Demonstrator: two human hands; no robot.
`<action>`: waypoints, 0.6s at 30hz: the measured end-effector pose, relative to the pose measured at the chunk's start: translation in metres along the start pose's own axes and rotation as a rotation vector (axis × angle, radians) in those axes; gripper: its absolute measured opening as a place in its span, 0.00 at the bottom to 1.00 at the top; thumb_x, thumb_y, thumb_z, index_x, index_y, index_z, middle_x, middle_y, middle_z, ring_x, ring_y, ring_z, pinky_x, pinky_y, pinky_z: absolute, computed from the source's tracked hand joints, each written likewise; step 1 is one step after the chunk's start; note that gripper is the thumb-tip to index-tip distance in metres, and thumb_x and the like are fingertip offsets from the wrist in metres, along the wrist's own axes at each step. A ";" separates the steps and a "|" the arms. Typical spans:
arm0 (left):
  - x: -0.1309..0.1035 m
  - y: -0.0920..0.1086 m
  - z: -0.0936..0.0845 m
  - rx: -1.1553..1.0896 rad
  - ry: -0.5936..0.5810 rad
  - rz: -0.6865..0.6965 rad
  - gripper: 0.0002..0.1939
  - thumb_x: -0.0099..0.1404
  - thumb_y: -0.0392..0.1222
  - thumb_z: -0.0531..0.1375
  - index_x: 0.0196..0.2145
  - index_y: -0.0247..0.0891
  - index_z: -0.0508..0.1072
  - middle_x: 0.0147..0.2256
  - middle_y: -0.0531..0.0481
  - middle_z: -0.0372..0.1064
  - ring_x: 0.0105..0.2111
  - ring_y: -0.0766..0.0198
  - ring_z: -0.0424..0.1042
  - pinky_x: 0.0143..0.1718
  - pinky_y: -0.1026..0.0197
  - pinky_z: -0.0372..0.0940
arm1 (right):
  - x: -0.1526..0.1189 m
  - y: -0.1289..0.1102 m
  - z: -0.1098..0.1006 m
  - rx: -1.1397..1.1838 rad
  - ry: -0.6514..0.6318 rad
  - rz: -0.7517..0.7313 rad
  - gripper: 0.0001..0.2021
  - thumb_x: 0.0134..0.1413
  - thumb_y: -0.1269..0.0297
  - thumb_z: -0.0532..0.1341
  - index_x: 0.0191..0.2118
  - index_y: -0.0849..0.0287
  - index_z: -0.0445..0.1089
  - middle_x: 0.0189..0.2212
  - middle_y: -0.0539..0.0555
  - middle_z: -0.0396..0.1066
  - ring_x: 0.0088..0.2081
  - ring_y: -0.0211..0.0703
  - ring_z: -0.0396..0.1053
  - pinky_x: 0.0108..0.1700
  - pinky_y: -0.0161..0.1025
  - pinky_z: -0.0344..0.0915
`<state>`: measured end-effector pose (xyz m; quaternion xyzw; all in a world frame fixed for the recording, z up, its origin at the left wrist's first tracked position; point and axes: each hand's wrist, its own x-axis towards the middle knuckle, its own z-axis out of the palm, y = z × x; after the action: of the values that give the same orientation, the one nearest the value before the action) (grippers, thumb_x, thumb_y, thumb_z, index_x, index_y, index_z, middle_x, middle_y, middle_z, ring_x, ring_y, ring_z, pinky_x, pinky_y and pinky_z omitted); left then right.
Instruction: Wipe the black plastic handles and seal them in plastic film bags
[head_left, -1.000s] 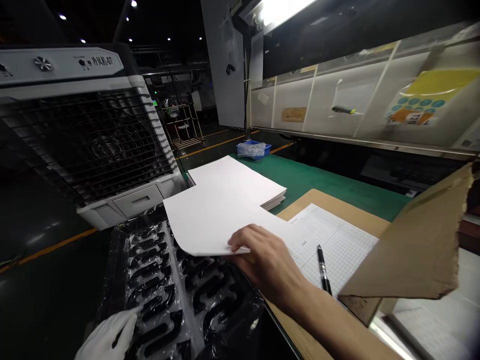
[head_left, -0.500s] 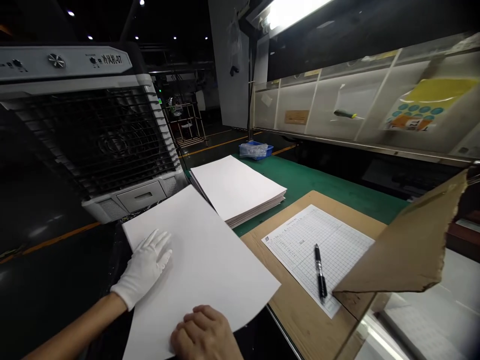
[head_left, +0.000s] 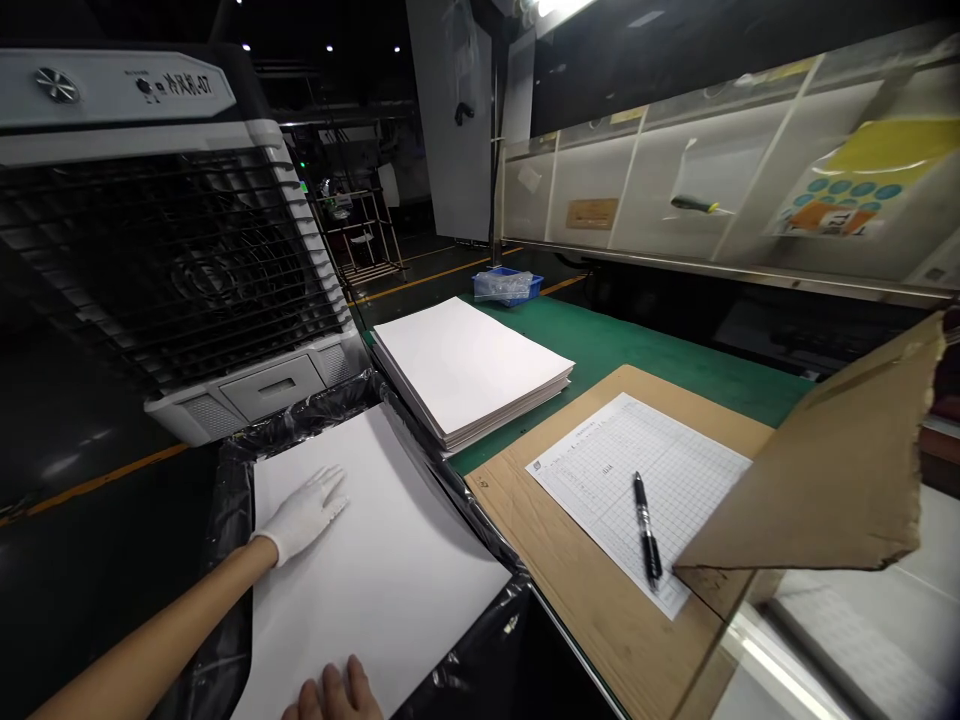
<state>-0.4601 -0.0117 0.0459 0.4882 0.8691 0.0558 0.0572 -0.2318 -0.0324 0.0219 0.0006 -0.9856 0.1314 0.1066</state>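
A large white sheet (head_left: pixel 375 560) lies inside a bin lined with black plastic film (head_left: pixel 480 625), its right edge bending up along the lining. My left hand (head_left: pixel 304 515), in a white glove, rests flat on the sheet's left side with fingers stretched out. At the bottom edge of the view, my bare right hand (head_left: pixel 334 695) touches the sheet near its lower edge. Its fingers are extended and slightly apart; the rest of that hand is out of view. What lies under the sheet is hidden.
A stack of white sheets (head_left: pixel 472 370) stands on the green table (head_left: pixel 622 345). Beside it are a brown board (head_left: pixel 525 500), a gridded form (head_left: pixel 600 480), a black pen (head_left: pixel 646 530) and a cardboard flap (head_left: pixel 817 470). A blue basket (head_left: pixel 510 288) and an air cooler (head_left: pixel 202 270) stand behind.
The sheet has gone down into the lined bin, uncovering its black rim. My left hand has moved down with it, and my right hand has shifted lower left, its curled fingers now extended.
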 end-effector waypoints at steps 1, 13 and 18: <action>0.005 -0.002 -0.001 0.006 -0.001 -0.008 0.25 0.72 0.58 0.54 0.54 0.35 0.73 0.58 0.41 0.69 0.57 0.49 0.70 0.61 0.42 0.62 | 0.002 0.002 -0.001 0.004 -0.037 0.017 0.06 0.50 0.65 0.65 0.29 0.44 0.77 0.30 0.42 0.81 0.31 0.48 0.79 0.36 0.46 0.77; -0.013 0.015 0.004 0.200 -0.044 -0.031 0.31 0.73 0.49 0.51 0.65 0.24 0.62 0.67 0.30 0.55 0.69 0.46 0.52 0.69 0.46 0.49 | 0.013 0.036 -0.041 0.202 -0.402 0.179 0.27 0.52 0.46 0.68 0.48 0.65 0.77 0.50 0.70 0.75 0.57 0.64 0.71 0.62 0.70 0.60; -0.053 0.059 0.040 0.219 -0.030 0.125 0.30 0.69 0.46 0.54 0.67 0.38 0.63 0.69 0.41 0.55 0.69 0.47 0.53 0.68 0.42 0.51 | -0.013 0.037 -0.051 0.312 -0.147 0.191 0.26 0.62 0.53 0.63 0.57 0.70 0.71 0.57 0.71 0.70 0.63 0.64 0.63 0.68 0.66 0.50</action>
<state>-0.3767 -0.0250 0.0178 0.5454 0.8369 -0.0433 0.0130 -0.2099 0.0163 0.0574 -0.0669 -0.9539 0.2919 0.0202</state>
